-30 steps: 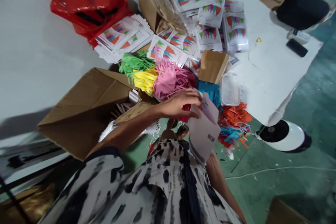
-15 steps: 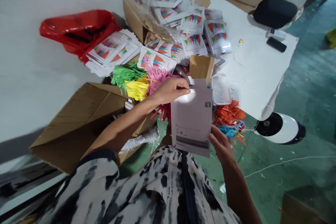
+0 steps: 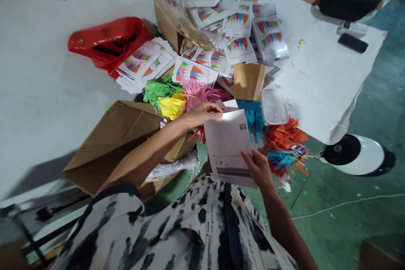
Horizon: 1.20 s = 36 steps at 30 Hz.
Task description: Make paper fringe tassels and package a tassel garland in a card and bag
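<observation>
I hold a white printed packet [image 3: 229,145] upright in front of me, its back with a barcode facing me. My right hand [image 3: 257,168] grips its lower right edge. My left hand [image 3: 202,113] pinches its top left corner at the opening flap. Just beyond the packet lie bundles of cut paper fringe: pink [image 3: 202,93], yellow [image 3: 173,105], green [image 3: 160,88], blue [image 3: 253,114] and orange [image 3: 284,133].
Stacks of packets printed with colourful flags [image 3: 240,29] lie against the wall, beside a red plastic bag [image 3: 107,42]. An open cardboard box [image 3: 120,135] stands on the left. A clear plastic tub [image 3: 274,107], a white sheet [image 3: 319,76], a phone [image 3: 352,43] and a round white-and-black device [image 3: 357,156] lie right.
The packet came up from a low tilted position to upright in front of me. My right hand came into view on its lower edge, and my left hand shifted to its top corner.
</observation>
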Available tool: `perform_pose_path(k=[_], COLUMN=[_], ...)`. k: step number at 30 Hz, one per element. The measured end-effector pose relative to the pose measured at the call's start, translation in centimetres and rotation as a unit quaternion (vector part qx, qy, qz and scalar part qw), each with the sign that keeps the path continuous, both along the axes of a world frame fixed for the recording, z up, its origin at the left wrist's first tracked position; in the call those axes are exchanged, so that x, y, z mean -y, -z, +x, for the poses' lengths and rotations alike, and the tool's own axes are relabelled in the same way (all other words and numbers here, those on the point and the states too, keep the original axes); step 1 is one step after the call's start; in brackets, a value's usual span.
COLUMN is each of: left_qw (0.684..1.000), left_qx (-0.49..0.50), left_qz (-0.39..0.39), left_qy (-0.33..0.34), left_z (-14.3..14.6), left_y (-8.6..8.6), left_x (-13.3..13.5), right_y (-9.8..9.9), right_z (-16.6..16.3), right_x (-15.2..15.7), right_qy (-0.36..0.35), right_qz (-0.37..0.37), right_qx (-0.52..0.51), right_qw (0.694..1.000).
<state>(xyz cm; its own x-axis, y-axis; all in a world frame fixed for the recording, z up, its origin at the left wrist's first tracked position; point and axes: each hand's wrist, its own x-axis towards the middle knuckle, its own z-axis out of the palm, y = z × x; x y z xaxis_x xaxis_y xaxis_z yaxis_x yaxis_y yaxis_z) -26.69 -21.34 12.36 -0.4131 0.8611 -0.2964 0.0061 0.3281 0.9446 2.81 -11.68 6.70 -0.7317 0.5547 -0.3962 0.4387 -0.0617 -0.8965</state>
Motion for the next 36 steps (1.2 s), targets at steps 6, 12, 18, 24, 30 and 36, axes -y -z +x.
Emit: perform_pose_path(k=[6, 12, 18, 24, 30, 36], left_qw=[0.995, 1.0, 0.999, 0.985, 0.955, 0.986], left_qx=[0.039, -0.003, -0.046, -0.159, -0.26, -0.096], left_qz=[-0.054, -0.015, 0.019, -0.016, -0.06, -0.008], left_qy=[0.071, 0.023, 0.0, 0.068, -0.127, -0.137], left_z=[-0.1, 0.3, 0.2, 0.4, 3.5, 6.5], left_y=[0.9, 1.8, 1.6, 1.4, 5.4, 8.0], left_x=[0.7, 0.7, 1.5, 2.1, 2.4, 2.0], right_y=[0.5, 0.6, 1.7, 2.2, 2.1, 1.4], right_z=[0.4, 0.3, 1.4, 1.9, 1.9, 1.1], right_x=[0.2, 0.1, -0.3, 0.0, 0.8, 0.4], right_qy=[-0.003, 0.009, 0.023, 0.061, 0.078, 0.096], right_qz=[0.018, 0.012, -0.068, -0.129, -0.099, -0.115], right_qx=[0.021, 0.019, 0.012, -0.001, -0.017, -0.048], right_qw=[1.0, 1.0, 0.997, 0.99, 0.992, 0.988])
